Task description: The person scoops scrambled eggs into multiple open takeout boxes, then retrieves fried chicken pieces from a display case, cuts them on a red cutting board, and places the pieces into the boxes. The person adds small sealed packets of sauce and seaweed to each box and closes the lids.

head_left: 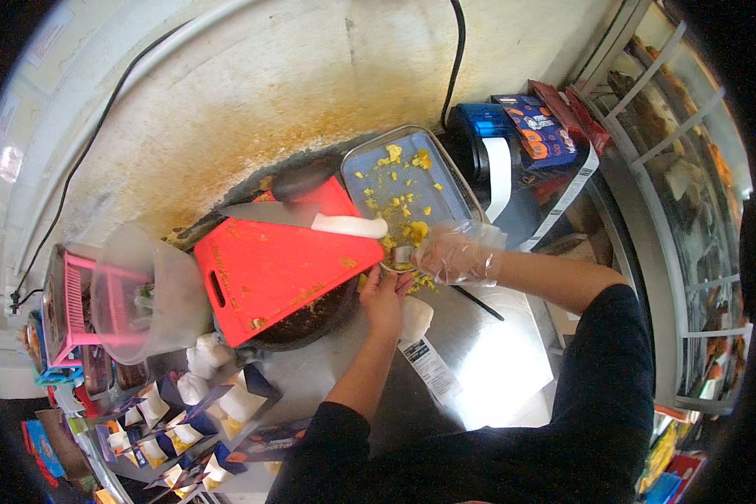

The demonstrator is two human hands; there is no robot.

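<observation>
My left hand (384, 301) is bare, its fingers closed at the near corner of a metal tray (476, 202) with a blue-grey bottom. Yellow crumbly food pieces (415, 232) are scattered in the tray, with more crumbs beside its near edge. In a clear plastic glove, my right hand (454, 254) is closed at that same corner, by a small shiny metal piece (402, 254) whose kind I cannot make out. Left of the tray, a red cutting board (286, 269) lies tilted on a dark round object. A white-handled knife (349, 225) rests across the board.
A clear plastic tub (147, 290) and a pink basket (80, 294) stand on the left. Several folded cartons with white contents (239, 403) sit at lower left. A label printer (479, 151) with hanging paper is behind the tray. A glass display case (689, 185) borders the right side.
</observation>
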